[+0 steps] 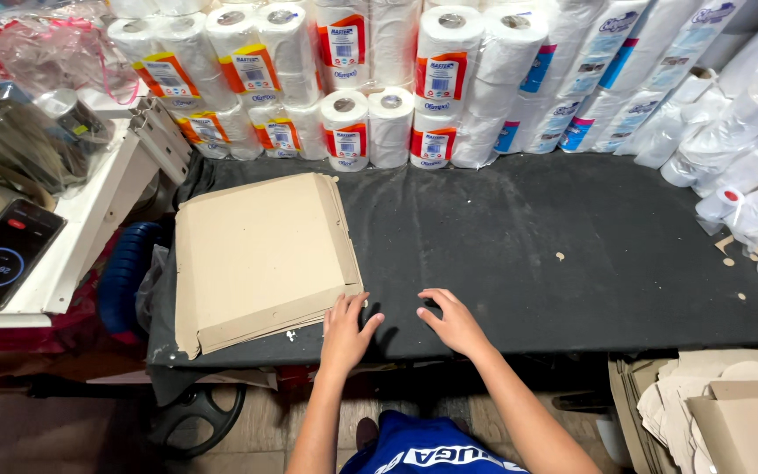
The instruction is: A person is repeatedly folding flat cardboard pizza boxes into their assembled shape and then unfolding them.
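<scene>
Cardboard sheets (261,259), plain brown and flat, were stacked in a loose pile on the left part of the black-covered table (572,237), their edges slightly fanned at the right side and near corner. The pile was roughly square, so no clear long axis could be made out; it was turned a little, with its near edge sloping up toward the right.

At the pile's near right corner the left hand (346,329) was laid palm down, its fingers (342,305) slightly spread and extended, the tips touching the edge of the sheets; nothing was gripped. Just beside it, the right hand (454,320) was rested flat on the black cloth, its fingers (432,298) loosely apart and pointed toward the left hand, with nothing held.

Wrapped rolls of paper (344,88) were stacked along the far edge of the table. More cardboard pieces (721,408) were seen lying low at the right.
</scene>
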